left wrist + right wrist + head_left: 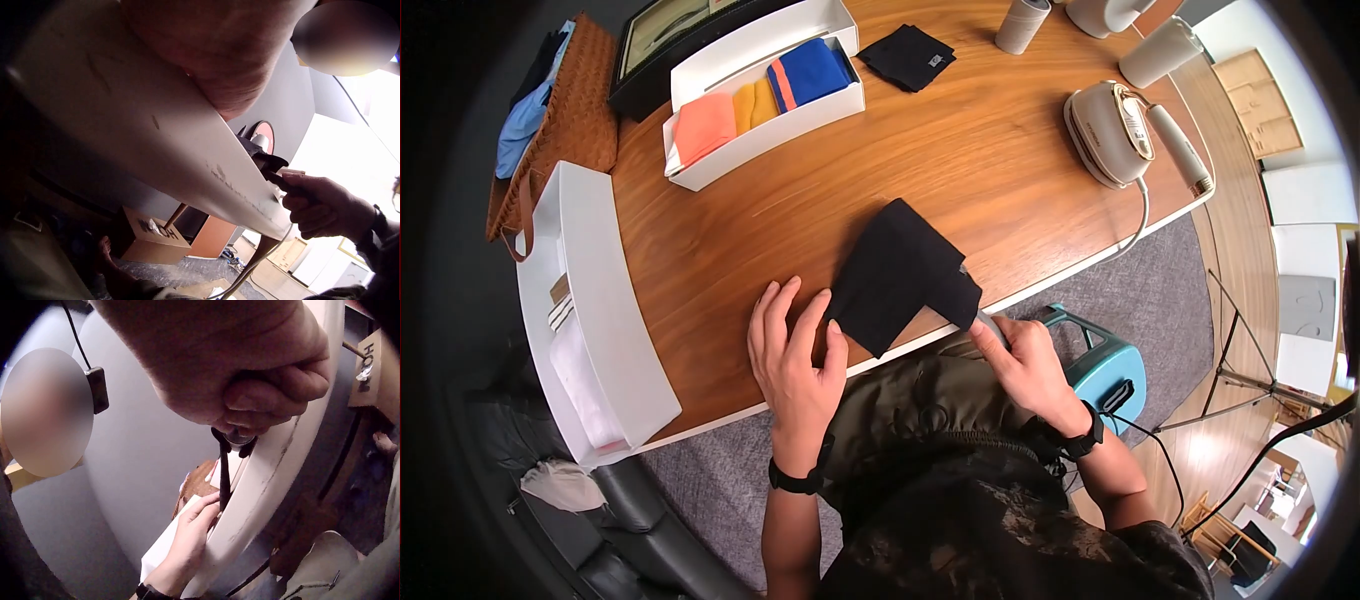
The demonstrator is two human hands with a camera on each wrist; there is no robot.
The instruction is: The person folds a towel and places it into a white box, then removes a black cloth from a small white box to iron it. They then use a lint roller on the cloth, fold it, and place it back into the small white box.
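Observation:
A folded black cloth garment [900, 275] lies near the table's front edge, its narrow end toward the right with a small grey mark on its edge. My right hand [1032, 368] grips that narrow end, thumb on top and a bit of grey showing beneath it. Curled fingers of the right hand [328, 206] show in the left wrist view too, around a dark end. Spread fingers of my left hand [795, 350] rest on the table, with the index finger and thumb at the garment's left edge. The right wrist view shows the left hand [187, 540] beside the hanging black cloth [224, 478].
At the back, a white box [770, 140] holds folded coral, yellow and blue cloths. Beside it lies another folded black garment [908, 57]. A garment steamer [1108, 135] with a cord stands right. A long white box [615, 320] and a woven basket [580, 100] are left.

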